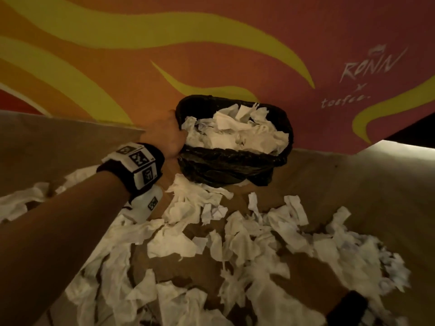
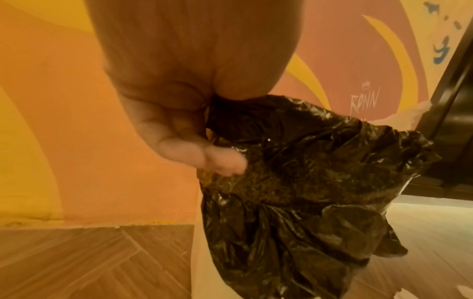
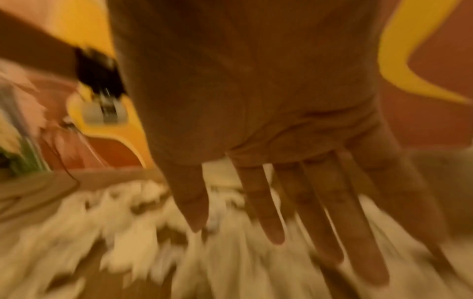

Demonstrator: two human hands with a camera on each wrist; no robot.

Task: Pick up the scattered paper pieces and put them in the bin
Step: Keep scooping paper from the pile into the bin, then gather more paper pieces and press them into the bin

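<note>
- Black liner [image 2: 307, 172], crinkly plastic, and my left hand [image 1: 168, 135] grips its rim at the near-left edge of the bin [image 1: 235, 161], thumb curled over the plastic in the wrist view.
- Bin stands on the floor [image 1: 353, 184] right against the wall [image 1: 211, 55], and it's heaped: white paper in the bin [image 1: 237, 130] rises to the rim, some above it.
- My right hand [image 3: 281, 151] hangs flat over the mess, fingers [image 3: 268, 212] straight and spread, holding nothing. Blurry view, but the palm looks bare.
- Scattered paper [image 1: 211, 243] covers the floor from the foot of the bin toward me, with more off to the left and right.
- My call: well underway, nowhere near finished. A good load is in; at least as much looks left on the floor, and the bin seems short of room, so pressing it down may be needed.
- Writing on the wall [image 1: 367, 67]: "RONIN", an "x" below it, then a smaller word I read as "toffee", though I'm not sure of it.
</note>
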